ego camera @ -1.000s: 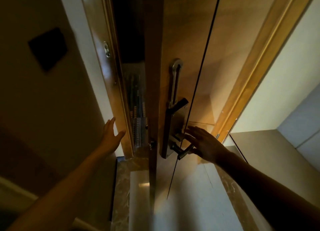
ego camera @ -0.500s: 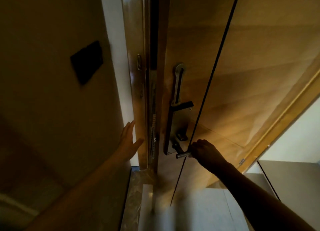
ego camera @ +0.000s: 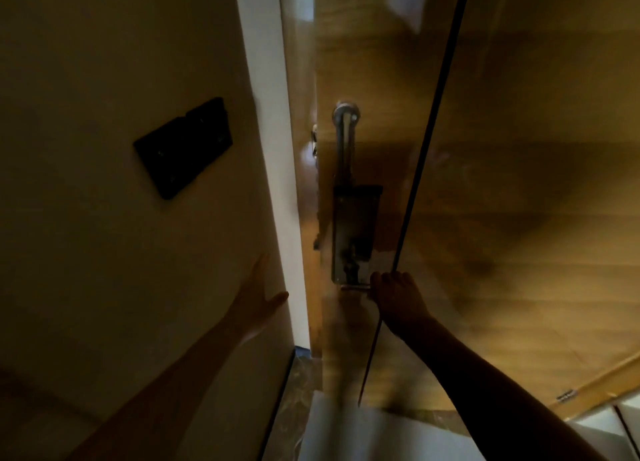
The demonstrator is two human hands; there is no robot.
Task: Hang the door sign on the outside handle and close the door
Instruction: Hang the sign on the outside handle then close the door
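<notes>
The wooden door (ego camera: 519,149) fills the right of the view, seen from inside, its edge up against the frame (ego camera: 301,201) with no gap showing. My right hand (ego camera: 398,294) is closed around the inside lever handle (ego camera: 353,288) below the metal lock plate (ego camera: 353,232). A metal swing-bar guard (ego camera: 344,142) sits above the plate. My left hand (ego camera: 258,298) lies flat, fingers spread, on the wall beside the frame. The door sign and the outside handle are hidden behind the door.
A dark switch panel (ego camera: 183,147) is on the beige wall (ego camera: 104,253) at left. A thin dark groove (ego camera: 426,149) runs down the door. A pale floor (ego camera: 363,433) and a marble threshold (ego camera: 298,391) lie below.
The door has swung towards the frame: the dark gap seen earlier is gone. My right hand went from reaching to gripping the lever. My left hand stayed on the wall.
</notes>
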